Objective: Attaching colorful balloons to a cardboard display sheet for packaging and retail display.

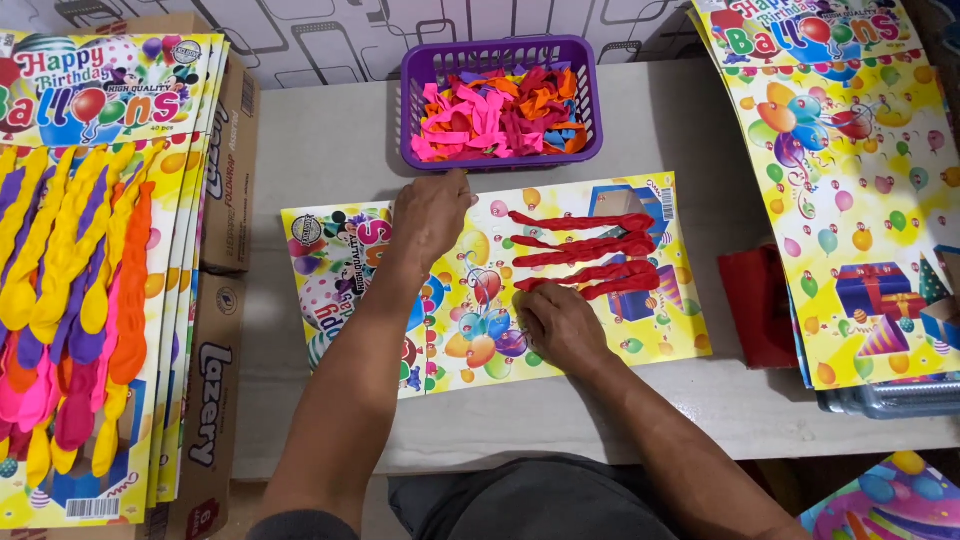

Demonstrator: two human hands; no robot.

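Right now the work looks like fixing long red balloons (585, 252) onto a printed card (480, 345) lying flat on the grey table (330, 140). Four red balloons already lie in a row across the card's right half, at about two o'clock from the card's middle. The right hand (558, 325) rests knuckles up on the card, its fingertips pressed at the left end of the lowest balloon; the fingers are curled close together, though whether they pinch the balloon's neck or only press it down I cannot tell. The left hand (430, 215) lies at eleven o'clock from the right one, palm down on the card's top edge, fingers loosely spread and stretched towards the purple basket (418, 110) at twelve o'clock, holding nothing that shows. That basket, just beyond the card, is heaped with loose balloons (500, 110), pink, orange and red. By my judgement, a further balloon would call for a fingertip pinch from that heap.
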